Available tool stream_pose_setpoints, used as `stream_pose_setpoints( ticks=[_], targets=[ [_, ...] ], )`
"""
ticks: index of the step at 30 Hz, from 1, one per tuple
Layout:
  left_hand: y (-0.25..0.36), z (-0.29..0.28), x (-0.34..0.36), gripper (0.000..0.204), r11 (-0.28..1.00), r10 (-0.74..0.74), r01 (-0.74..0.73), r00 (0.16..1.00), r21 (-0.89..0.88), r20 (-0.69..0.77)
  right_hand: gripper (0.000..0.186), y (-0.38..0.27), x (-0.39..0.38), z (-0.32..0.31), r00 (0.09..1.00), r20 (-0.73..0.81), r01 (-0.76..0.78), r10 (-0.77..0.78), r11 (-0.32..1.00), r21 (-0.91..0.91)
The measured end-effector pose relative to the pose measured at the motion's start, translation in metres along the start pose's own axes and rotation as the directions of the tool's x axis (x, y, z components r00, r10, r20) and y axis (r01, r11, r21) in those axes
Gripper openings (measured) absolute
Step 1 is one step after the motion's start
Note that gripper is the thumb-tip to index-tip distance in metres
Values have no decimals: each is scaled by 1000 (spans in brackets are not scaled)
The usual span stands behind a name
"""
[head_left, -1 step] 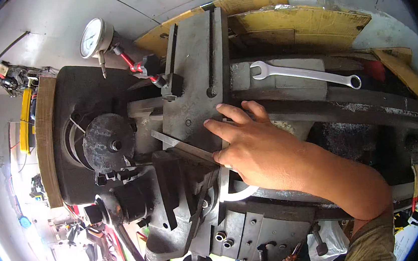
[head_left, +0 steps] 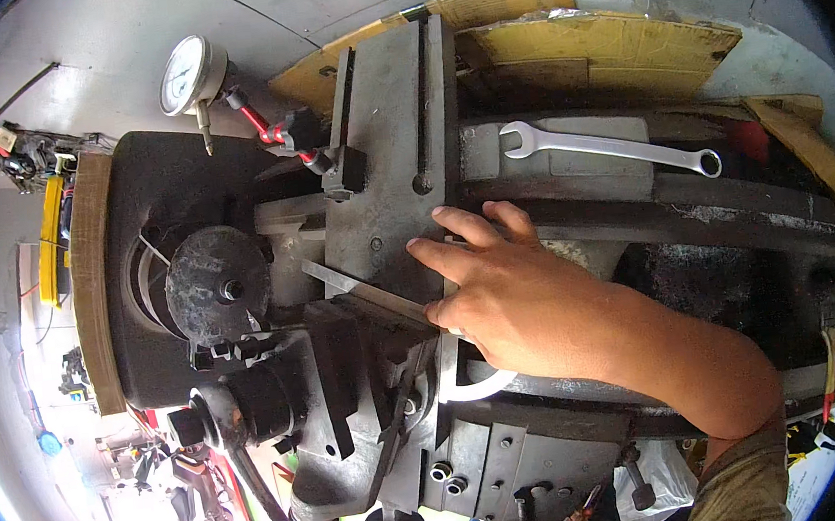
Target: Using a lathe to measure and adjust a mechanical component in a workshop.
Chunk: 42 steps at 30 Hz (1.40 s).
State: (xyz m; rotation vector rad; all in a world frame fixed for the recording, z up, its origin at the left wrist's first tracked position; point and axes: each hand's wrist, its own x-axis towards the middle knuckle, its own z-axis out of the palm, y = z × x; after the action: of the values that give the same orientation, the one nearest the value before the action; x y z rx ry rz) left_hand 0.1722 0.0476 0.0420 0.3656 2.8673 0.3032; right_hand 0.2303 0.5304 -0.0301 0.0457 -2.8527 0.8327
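Observation:
My right hand (head_left: pixel 512 302) reaches in from the lower right, over the right edge of a dark machine slide (head_left: pixel 386 93) with long slots. Its fingers are spread and bent, tips on the slide. The lowest visible digit presses at the near end of a thin steel strip (head_left: pixel 365 291), which slants up and left across the slide. Under the palm show a bright flat metal piece (head_left: pixel 448 366) and a pale curved edge (head_left: pixel 480 388); whether they join the strip is hidden. Left of the strip stands the dark tool post (head_left: pixel 260 396). My left hand is not in view.
A dial gauge (head_left: pixel 187 77) on a red-and-black arm stands at the upper left of the slide. A combination wrench (head_left: pixel 613 148) lies on the machine at right. The round dark chuck-like disc (head_left: pixel 217 285) is at left. Cardboard (head_left: pixel 608 51) lines the back.

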Motion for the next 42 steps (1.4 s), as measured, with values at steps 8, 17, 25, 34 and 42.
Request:
stream_pose_setpoints(
  ticks=[8, 17, 25, 34, 42],
  targets=[
    [-1, 1, -1, 91, 999, 31, -30, 1000, 42, -7, 22, 1, -4, 9, 994, -107, 34, -28, 998, 50],
    [0, 1, -2, 91, 988, 95, -93, 995, 121, -12, 18, 1, -6, 16, 976, -212, 61, -50, 997, 44],
    [1, 1, -18, 92, 946, 202, -196, 979, 259, 3, 20, 2, -6, 19, 972, -231, 44, -39, 999, 21],
    [-54, 10, -7, 92, 895, 320, -282, 946, 345, -57, 20, 2, -5, 15, 976, -211, 56, -56, 998, -7],
    [-38, 8, -4, 90, 985, 161, -153, 982, 86, -101, 18, 1, -5, 11, 979, -197, 54, -56, 998, -16]
  ],
)
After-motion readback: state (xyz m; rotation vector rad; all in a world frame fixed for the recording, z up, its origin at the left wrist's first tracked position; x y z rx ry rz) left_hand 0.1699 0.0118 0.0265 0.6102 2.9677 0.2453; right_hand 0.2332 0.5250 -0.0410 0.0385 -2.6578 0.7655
